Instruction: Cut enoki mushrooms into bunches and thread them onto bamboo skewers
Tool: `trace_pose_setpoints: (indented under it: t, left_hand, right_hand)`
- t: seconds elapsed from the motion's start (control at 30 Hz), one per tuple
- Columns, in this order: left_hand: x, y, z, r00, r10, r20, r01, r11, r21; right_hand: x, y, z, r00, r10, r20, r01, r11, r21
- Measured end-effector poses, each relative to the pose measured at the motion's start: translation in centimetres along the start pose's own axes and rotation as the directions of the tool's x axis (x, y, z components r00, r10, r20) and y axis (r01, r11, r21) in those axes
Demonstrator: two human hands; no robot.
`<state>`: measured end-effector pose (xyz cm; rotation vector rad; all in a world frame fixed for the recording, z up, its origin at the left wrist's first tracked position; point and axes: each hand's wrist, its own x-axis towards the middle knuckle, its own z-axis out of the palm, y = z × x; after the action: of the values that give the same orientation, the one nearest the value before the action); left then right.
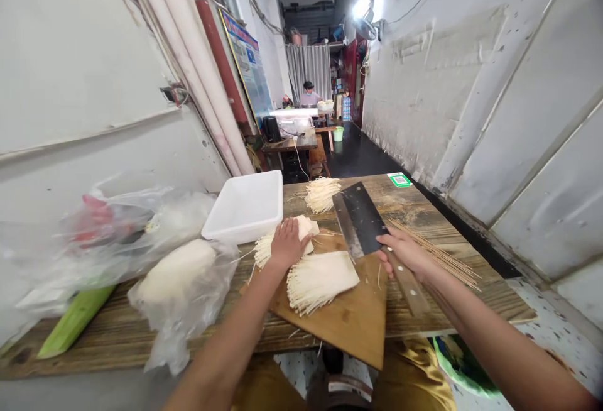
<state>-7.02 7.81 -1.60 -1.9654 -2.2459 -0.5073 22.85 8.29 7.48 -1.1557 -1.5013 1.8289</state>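
Note:
My left hand [286, 244] is closed over a bunch of enoki mushrooms [306, 227], its fingers laid across the pale stems. In my right hand [400, 251] is a cleaver [365, 219], gripped where the wooden handle meets the blade. The broad dark blade points away from me, over the right side of the wooden cutting board [351, 329]. Another enoki bunch [323, 279] lies fanned out on the board, nearer to me. A third enoki bunch [323, 194] rests on the table beyond the board.
A white plastic tub [247, 207] stands left of the board. Farther left lie a bagged white bulk [181, 269], crumpled plastic bags and a green stalk [78, 323]. Thin wooden skewers [438, 254] lie on the right of the table [372, 185]. A person [309, 93] is at the back.

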Motion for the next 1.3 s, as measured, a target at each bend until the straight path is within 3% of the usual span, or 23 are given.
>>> trace_pose_setpoints:
  t: [0.1, 0.23, 0.33, 0.43, 0.53, 0.7, 1.3]
  left_hand:
    - [-0.1, 1.3, -1.7, 1.000, -0.016, 0.026, 0.016, 1.000, 0.026]
    - [-2.9, 5.7, -3.4, 0.992, 0.087, 0.089, -0.091, 0.995, 0.042]
    - [-6.2, 9.3, -2.9, 0.965, 0.227, 0.133, -0.233, 0.972, 0.033]
    - [-8.5, 11.0, -1.5, 0.951, 0.289, 0.113, -0.296, 0.954, 0.049]
    - [-9.0, 11.1, -0.8, 0.947, 0.306, 0.103, -0.315, 0.945, 0.089]
    - [-8.4, 10.7, -1.0, 0.943, 0.316, 0.108, -0.329, 0.933, 0.144]
    - [-8.7, 10.6, -0.6, 0.937, 0.324, 0.132, -0.341, 0.929, 0.144]
  right_hand:
    - [-3.3, 2.8, -2.1, 0.997, 0.067, -0.039, -0.064, 0.995, 0.075]
    - [-6.2, 7.4, -2.3, 0.987, 0.159, -0.035, -0.149, 0.969, 0.196]
    - [-7.1, 9.8, -2.2, 0.986, 0.168, 0.010, -0.164, 0.947, 0.277]
    - [-7.5, 11.0, -2.4, 0.985, 0.159, 0.066, -0.172, 0.925, 0.340]
    - [-7.6, 11.5, -2.7, 0.983, 0.138, 0.120, -0.174, 0.912, 0.372]
    - [-7.2, 12.2, -2.8, 0.976, 0.122, 0.179, -0.180, 0.915, 0.362]
    - [-7.5, 12.6, -2.9, 0.971, 0.104, 0.214, -0.179, 0.913, 0.368]
